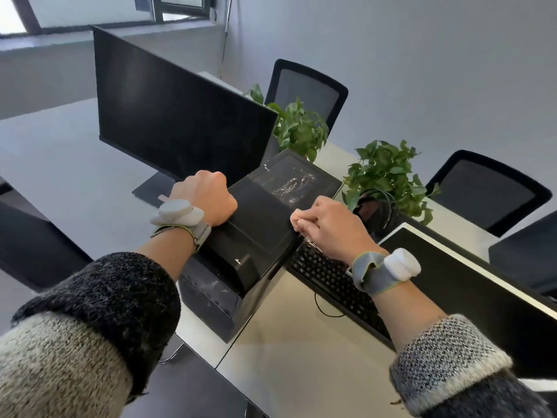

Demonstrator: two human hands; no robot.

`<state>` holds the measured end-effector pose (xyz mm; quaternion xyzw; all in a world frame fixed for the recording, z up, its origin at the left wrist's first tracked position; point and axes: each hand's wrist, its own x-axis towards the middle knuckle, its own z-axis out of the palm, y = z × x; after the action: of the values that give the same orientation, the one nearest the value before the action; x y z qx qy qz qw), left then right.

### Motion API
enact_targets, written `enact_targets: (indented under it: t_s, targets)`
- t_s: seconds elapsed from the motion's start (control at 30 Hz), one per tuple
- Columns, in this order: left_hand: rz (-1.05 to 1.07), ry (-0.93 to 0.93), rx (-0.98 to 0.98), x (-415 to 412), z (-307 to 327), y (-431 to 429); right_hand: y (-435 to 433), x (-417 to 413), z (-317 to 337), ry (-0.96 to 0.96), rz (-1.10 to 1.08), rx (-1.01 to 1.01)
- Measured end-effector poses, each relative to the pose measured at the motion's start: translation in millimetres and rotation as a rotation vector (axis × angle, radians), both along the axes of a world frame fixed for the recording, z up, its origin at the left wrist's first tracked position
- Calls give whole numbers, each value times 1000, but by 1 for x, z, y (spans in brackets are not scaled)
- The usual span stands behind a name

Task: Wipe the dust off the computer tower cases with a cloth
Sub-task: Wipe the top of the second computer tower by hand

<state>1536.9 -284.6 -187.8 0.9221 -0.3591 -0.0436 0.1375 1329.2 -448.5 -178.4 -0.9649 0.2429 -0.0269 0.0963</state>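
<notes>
Your left hand (205, 197) curls over the left top edge of the tower (265, 212) and grips it; a firm hold there should stop the case sliding. Your right hand (328, 227) is fisted at the right top edge, but I cannot tell whether the cloth is inside it. The tower stands on the desk (289, 342), just beside the keyboard (331, 279). Dust streaks (289, 184) mark the far top, so wipe in straight, overlapping passes with light pressure, then do the dusty front.
</notes>
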Motion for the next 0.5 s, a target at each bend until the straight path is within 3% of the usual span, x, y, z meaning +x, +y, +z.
enact_targets:
  t_s: [0.27,0.5]
  targets:
    - [-27,-5,-12,-2,3,4,8,69,6,65,31,-8]
    - [-26,-57,-11,0,-3,1,15,157,5,10,-38,39]
